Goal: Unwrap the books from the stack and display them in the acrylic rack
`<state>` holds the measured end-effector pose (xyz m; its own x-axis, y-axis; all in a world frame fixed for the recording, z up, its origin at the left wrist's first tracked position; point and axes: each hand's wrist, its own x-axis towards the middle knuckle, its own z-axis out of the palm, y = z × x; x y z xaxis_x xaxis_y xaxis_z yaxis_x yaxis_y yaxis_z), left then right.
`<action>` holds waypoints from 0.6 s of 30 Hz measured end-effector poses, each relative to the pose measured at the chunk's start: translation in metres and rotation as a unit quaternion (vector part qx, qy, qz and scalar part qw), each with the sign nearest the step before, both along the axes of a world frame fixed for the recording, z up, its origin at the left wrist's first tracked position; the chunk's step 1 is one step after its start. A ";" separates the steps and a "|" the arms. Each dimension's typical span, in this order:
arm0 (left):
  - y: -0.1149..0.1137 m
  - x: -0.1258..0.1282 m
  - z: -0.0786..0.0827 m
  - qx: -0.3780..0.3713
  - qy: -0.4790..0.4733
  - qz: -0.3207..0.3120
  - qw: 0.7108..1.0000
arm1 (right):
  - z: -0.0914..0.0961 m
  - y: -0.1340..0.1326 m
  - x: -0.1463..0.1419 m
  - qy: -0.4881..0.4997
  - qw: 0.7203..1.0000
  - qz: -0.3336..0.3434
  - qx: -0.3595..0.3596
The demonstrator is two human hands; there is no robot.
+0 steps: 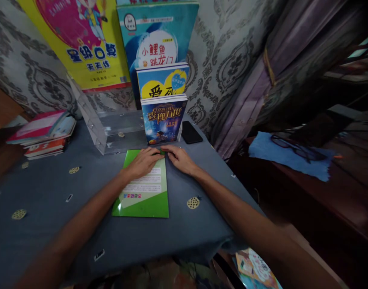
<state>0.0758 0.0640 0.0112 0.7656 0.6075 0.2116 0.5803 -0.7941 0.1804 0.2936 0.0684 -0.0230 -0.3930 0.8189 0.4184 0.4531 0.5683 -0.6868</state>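
Note:
A green book (153, 205) lies on the cloth-covered table with its printing upside down to me. My left hand (145, 162) rests flat over its upper part, fingers stretched toward the right corner. Beside that far right corner is my right hand (180, 159), its fingers extended and the tips touching the book's edge. Just beyond both hands, a dark blue book (164, 122) stands in a clear stepped rack (96, 128). Behind it rise a blue and yellow book (146, 82) and a teal book (129, 44).
A yellow workbook (90, 78) stands at the rack's left back. Several books form a stack (48, 130) on the left. A black phone (192, 132) lies right of the rack. Glasses (298, 148) sit on a blue cloth (263, 150) at right. A purple curtain (250, 88) hangs behind.

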 end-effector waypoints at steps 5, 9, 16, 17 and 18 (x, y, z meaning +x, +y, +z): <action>-0.007 -0.001 0.002 0.007 0.012 -0.010 1.000 | 0.004 -0.005 -0.003 -0.045 0.998 0.008 0.032; -0.019 0.007 0.007 0.018 0.055 0.028 0.998 | 0.006 -0.007 -0.005 -0.051 0.998 0.011 0.039; -0.036 -0.010 0.007 -0.068 0.047 -0.034 0.996 | 0.007 -0.009 -0.004 -0.063 0.997 0.018 0.036; -0.040 -0.012 0.006 -0.069 0.048 -0.033 0.996 | 0.007 -0.009 -0.004 -0.063 0.997 0.018 0.035; -0.043 -0.014 0.004 -0.067 0.049 -0.029 0.996 | 0.007 -0.009 -0.004 -0.062 0.997 0.018 0.035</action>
